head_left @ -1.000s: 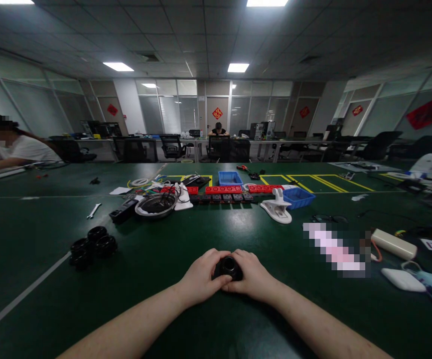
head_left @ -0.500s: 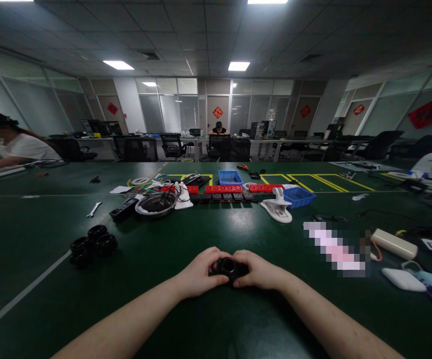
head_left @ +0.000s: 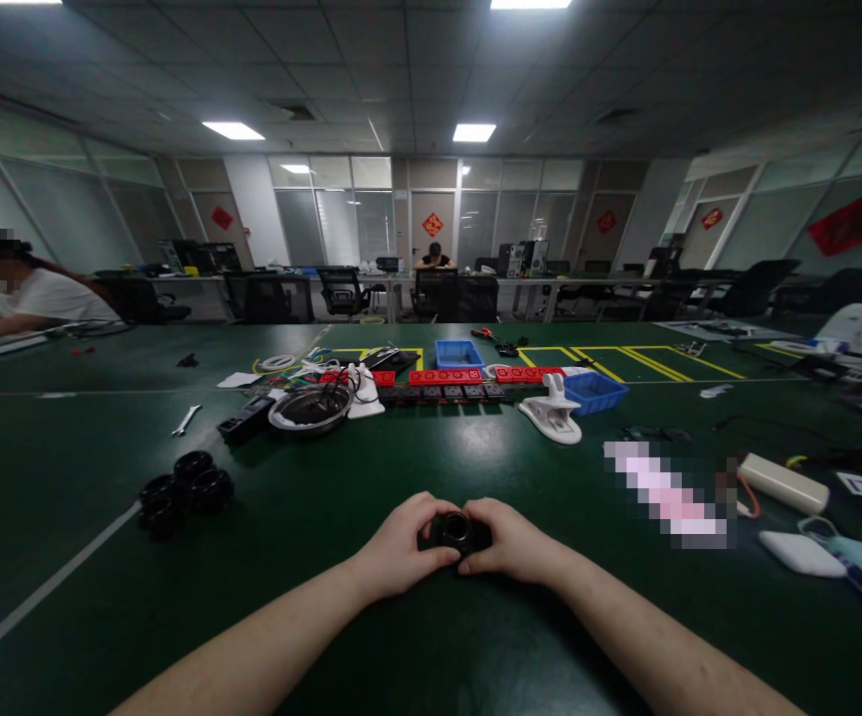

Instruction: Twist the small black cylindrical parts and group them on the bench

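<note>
Between my two hands is a small black round part (head_left: 454, 530) with a hole in its top, just over the green table. My left hand (head_left: 410, 545) curves around its left side, thumb across the near face. From the other side my right hand (head_left: 506, 538) grips it, thumb in front and fingers behind. The fingers hide most of the part's sides, and its exact kind does not show. Off to the left, several shiny black round parts (head_left: 193, 487) stand in a cluster on the table.
A wrench (head_left: 187, 421), a metal bowl (head_left: 311, 410) and a white clip stand (head_left: 552, 416) lie beyond my hands. Red socket strips (head_left: 445, 378) and blue bins (head_left: 595, 394) are farther back. On the right are a beige block (head_left: 784, 483) and a white case (head_left: 801, 553). A person sits far left.
My right thumb has shifted slightly left along the near side of the black part. Both hands keep hold of it in nearly the same place; the view has moved a little.
</note>
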Tool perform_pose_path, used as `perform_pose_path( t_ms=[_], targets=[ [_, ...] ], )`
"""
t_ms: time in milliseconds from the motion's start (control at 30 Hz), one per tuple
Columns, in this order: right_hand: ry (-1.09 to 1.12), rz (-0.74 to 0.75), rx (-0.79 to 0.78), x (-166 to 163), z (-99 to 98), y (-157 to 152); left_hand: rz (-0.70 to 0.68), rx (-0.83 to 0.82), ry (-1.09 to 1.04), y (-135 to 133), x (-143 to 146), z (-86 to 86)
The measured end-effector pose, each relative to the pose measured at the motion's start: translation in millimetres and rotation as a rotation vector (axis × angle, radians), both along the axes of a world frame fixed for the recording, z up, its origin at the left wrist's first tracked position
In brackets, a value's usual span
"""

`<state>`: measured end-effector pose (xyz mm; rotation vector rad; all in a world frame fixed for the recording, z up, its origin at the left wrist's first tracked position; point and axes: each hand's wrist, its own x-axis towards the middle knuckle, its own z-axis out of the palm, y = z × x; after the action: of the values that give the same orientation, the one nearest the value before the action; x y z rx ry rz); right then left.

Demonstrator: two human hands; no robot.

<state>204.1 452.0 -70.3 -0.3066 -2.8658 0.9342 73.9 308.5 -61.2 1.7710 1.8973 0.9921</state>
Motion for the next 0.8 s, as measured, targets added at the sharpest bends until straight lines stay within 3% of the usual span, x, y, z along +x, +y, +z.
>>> perform_pose_path(
  t_ms=[300, 400, 500, 600, 800],
  targets=[
    [-0.01, -0.226, 0.37, -2, 2.2, -24, 0.147, 0.026, -0.029, 6, 6, -6.5],
    [-0.003, -0.161, 0.282, 1, 4.3, -18, 0.108, 0.014, -0.022, 5, 4, -3.8],
    [-0.01, 0.003, 0.128, 3, 7.9, -4, 0.018, -0.013, -0.054, 3, 0, -0.9],
    [-0.054, 0.124, 0.09, 5, 11.7, 4, -0.043, -0.035, -0.09, 3, -3, -0.9],
    [-0.045, 0.139, 0.077, 5, 12.6, 3, -0.064, -0.038, -0.071, 3, -5, -1.6]
  ],
)
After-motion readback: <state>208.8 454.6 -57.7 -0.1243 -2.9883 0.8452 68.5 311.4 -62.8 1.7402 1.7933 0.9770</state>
